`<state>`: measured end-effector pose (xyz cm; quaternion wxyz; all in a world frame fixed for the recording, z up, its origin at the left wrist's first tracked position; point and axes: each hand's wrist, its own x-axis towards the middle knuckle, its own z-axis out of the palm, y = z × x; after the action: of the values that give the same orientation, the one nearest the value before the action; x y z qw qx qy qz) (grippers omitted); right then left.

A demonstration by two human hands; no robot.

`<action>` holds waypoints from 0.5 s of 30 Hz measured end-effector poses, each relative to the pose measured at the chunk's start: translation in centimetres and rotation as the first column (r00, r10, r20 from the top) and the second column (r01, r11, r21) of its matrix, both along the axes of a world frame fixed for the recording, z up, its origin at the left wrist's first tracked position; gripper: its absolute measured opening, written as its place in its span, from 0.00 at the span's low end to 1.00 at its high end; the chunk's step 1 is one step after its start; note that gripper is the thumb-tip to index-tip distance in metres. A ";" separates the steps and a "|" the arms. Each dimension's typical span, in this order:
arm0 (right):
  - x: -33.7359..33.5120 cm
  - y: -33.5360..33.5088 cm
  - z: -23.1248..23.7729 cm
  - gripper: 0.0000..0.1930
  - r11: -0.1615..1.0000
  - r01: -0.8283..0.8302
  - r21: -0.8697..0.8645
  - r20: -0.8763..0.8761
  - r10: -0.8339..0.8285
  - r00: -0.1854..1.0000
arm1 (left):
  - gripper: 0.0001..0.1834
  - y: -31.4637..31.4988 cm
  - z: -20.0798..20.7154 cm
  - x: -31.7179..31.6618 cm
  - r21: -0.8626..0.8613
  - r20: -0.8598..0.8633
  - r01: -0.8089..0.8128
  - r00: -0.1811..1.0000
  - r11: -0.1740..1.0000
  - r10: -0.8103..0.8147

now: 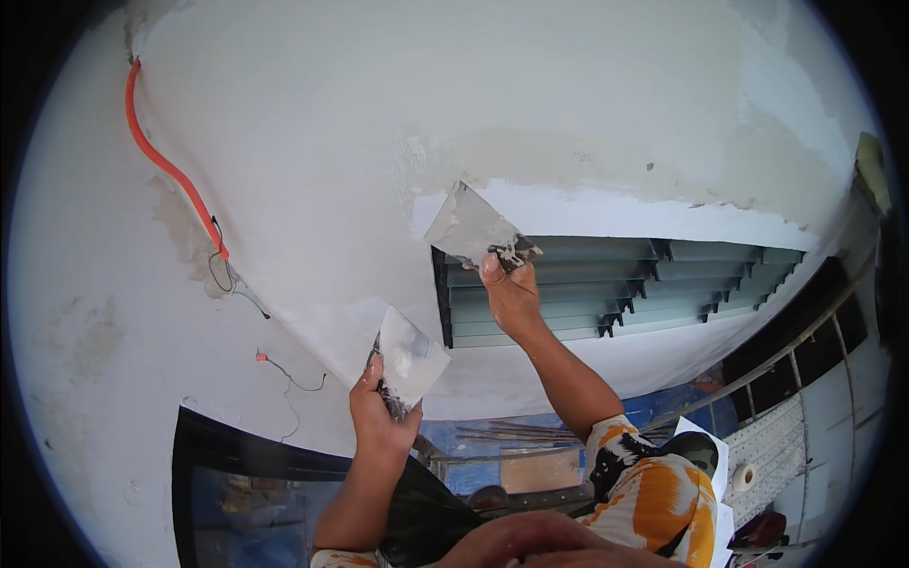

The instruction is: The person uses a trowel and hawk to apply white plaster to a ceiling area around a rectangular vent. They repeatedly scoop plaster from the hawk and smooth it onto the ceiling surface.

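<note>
My right hand (514,298) is raised to the white wall (331,170), gripping a wide putty knife (471,224). Its blade overlaps the upper left corner of the louvre window (568,298), beside a strip of fresh white putty (606,206); whether the edge touches the wall I cannot tell. Grey-white smears cover the blade and its handle end. Lower and to the left, my left hand (379,417) is closed around a second putty knife (414,358), its blade tilted up with white putty on it.
An orange conduit (161,161) with loose wires hangs on the left wall. Below that is a dark-framed opening (256,445). Metal scaffold rails (795,364) and a perforated plank (772,454) holding a tape roll (745,476) stand at right. Blue sheeting (473,440) lies below.
</note>
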<state>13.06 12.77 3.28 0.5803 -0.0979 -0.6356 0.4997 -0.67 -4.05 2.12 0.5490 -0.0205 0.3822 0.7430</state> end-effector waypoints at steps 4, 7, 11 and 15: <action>4.1 -5.1 -0.2 0.19 0.864 -0.176 0.472 0.253 0.058 0.966 | 0.21 1.3 -0.9 -0.7 0.155 0.082 0.178 0.978 0.972 -0.192; 6.5 -6.3 -0.3 0.28 0.754 -0.173 0.634 0.427 -0.155 0.891 | 0.20 1.3 -0.7 0.7 0.256 0.028 0.274 0.956 0.927 -0.290; 11.2 -5.0 -1.3 0.33 0.744 -0.022 0.668 0.484 -0.411 0.772 | 0.20 0.4 1.2 3.1 0.043 -0.114 0.232 0.968 0.972 -0.226; 13.9 -4.9 -2.9 0.17 0.959 0.218 0.180 0.494 -0.280 0.824 | 0.23 1.3 2.6 4.7 0.224 -0.103 0.091 0.992 0.970 -0.070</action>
<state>26.94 7.82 0.36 0.4543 -0.2759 -0.7768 0.3376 4.03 -2.73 4.72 0.5588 0.0933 0.3202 0.7593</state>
